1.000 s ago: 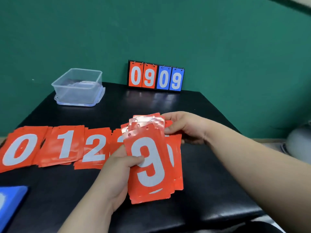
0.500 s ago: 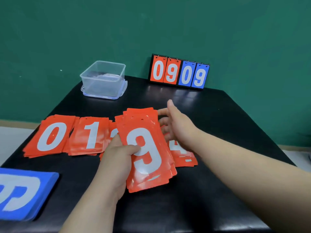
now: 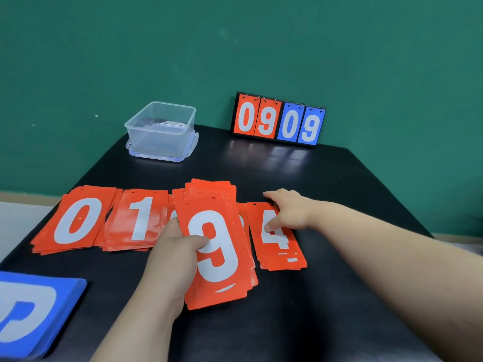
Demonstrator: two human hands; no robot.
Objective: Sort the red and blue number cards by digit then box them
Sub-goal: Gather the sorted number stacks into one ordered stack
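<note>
I see left hand (image 3: pixel 170 254) gripping red card stack (image 3: pixel 222 259), white 9 on top; right hand (image 3: pixel 290 212) rests, fingers relaxed, on 4 pile (image 3: pixel 283 253).

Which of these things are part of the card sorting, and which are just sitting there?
In the job: red 0 pile, red 1 pile, red 4 pile, 9-topped stack in left hand, right hand, blue cards, clear box.
Lying about: scoreboard, black table.
</note>
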